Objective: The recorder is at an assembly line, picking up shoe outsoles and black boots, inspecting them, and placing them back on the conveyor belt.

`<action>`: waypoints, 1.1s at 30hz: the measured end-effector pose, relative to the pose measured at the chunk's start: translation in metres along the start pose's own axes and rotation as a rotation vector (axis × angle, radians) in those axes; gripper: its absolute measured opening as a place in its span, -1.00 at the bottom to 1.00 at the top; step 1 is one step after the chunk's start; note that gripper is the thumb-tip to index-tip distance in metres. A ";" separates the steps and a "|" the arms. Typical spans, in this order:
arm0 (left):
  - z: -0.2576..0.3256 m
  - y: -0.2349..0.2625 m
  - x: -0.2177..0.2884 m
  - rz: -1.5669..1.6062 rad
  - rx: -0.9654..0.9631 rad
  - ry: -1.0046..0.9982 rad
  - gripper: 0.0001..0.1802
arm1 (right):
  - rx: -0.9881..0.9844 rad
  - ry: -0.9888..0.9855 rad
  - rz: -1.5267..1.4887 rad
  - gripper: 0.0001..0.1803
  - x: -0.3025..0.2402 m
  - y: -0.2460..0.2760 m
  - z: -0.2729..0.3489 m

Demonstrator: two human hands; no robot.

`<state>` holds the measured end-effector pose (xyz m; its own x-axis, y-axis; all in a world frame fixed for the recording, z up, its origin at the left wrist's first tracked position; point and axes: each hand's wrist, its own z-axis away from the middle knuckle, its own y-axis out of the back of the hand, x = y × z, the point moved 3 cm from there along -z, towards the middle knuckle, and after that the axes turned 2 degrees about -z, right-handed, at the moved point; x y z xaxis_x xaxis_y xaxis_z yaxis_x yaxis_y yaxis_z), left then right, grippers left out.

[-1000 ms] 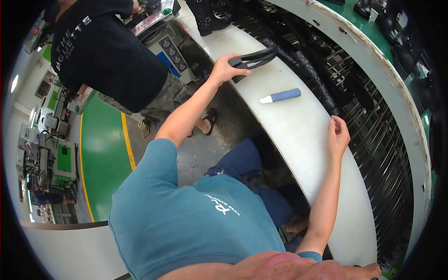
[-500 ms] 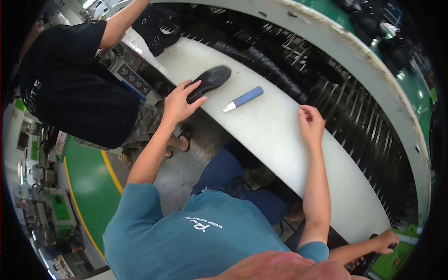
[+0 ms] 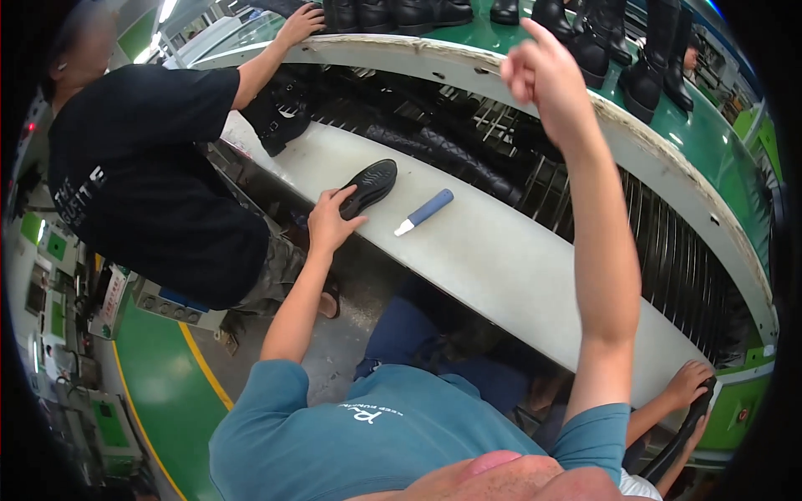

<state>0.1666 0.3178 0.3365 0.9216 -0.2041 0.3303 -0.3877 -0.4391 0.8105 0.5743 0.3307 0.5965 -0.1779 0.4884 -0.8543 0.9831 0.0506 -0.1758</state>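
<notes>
My left hand [image 3: 332, 221] holds the near end of a black shoe sole [image 3: 372, 184] with a ridged tread. The sole lies tread up on the white worktop [image 3: 493, 259], its far end pointing away to the right. Right of it, apart from both hands, lies a blue-handled tool [image 3: 430, 209] with a short pale tip; its exact kind is unclear. My right hand [image 3: 547, 79] is raised over the upper ledge near the black boots [image 3: 597, 37]. Its index finger stretches out, the others curl loosely, and nothing shows in it.
A person in a black shirt [image 3: 142, 184] stands at the left, one hand on the ledge [image 3: 301, 25]. Black boot parts [image 3: 280, 117] lie at the worktop's far left. Metal rods [image 3: 660, 259] and dark quilted pieces [image 3: 468, 159] fill the rack behind. Another person's hands [image 3: 689, 384] hold a black piece at lower right.
My right hand has risen from the worktop's back edge to above the ledge. My left hand stays on the sole. The view has tilted up, bringing the row of boots into sight.
</notes>
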 end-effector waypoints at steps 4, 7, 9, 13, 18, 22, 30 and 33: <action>-0.006 0.005 0.000 0.004 -0.044 0.035 -0.20 | -0.265 0.046 0.085 -0.43 0.060 -0.006 0.112; -0.010 0.001 0.005 0.107 -0.010 0.006 -0.25 | -0.069 -0.276 0.170 -0.67 0.187 0.040 0.179; -0.007 -0.005 0.015 0.195 -0.021 0.029 -0.31 | -0.004 -0.364 0.218 -0.70 0.239 0.061 0.218; -0.006 -0.010 0.035 0.188 -0.052 0.006 -0.33 | 0.025 -0.387 0.210 -0.73 0.234 0.055 0.214; 0.007 -0.017 0.044 0.371 0.099 -0.037 -0.44 | 0.016 -0.372 0.369 -0.74 0.237 0.053 0.220; 0.008 -0.032 0.046 0.362 0.286 -0.002 -0.56 | 0.028 -0.338 0.440 -0.73 0.234 0.051 0.220; 0.006 -0.039 0.049 0.324 0.444 -0.044 -0.60 | 0.047 -0.340 0.449 -0.74 0.236 0.057 0.215; 0.007 -0.041 0.049 0.333 0.438 -0.020 -0.60 | 0.050 -0.349 0.447 -0.73 0.239 0.058 0.218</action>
<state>0.2277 0.3195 0.3164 0.7487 -0.4089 0.5218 -0.6344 -0.6702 0.3852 0.5793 0.2603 0.2753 0.2432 0.1358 -0.9604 0.9643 -0.1408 0.2242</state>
